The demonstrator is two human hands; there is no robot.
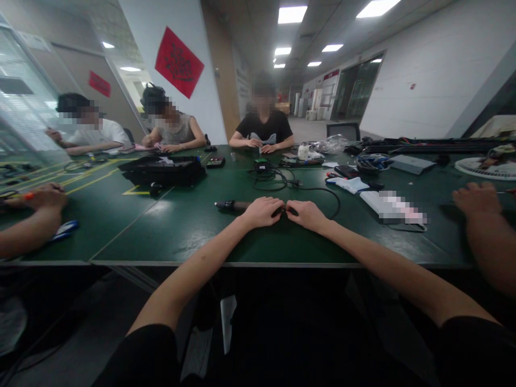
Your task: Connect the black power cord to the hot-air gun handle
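Clock centred where my fingertips meet, twelve straight away from me. Left hand [266,210]: bent over, fingers curled and narrow, at the rear end of a dark cylindrical tool [229,206]. Tool lies flat on the green table [193,236] at nine o'clock, metal tip pointing away from my hand. Right hand [305,214]: fingers also curled, narrow, tips nearly meeting the left ones. Small dark bits show under both sets of fingers; can't tell what they are, or whether either hand really grips anything.

Black cable [339,200] loops round at three, close by my right hand. Coiled cord [266,184] near eleven, black plug [297,184] at one. White-and-blue glove [351,185] at two, pale packet [381,207] at three, partly pixelated. Black tray [163,173] at ten, well apart. Co-worker's hand [478,198] far out at three; another co-worker's hand [47,198] far out at nine. Person in black [264,126] sits across at twelve, both hands on something small.
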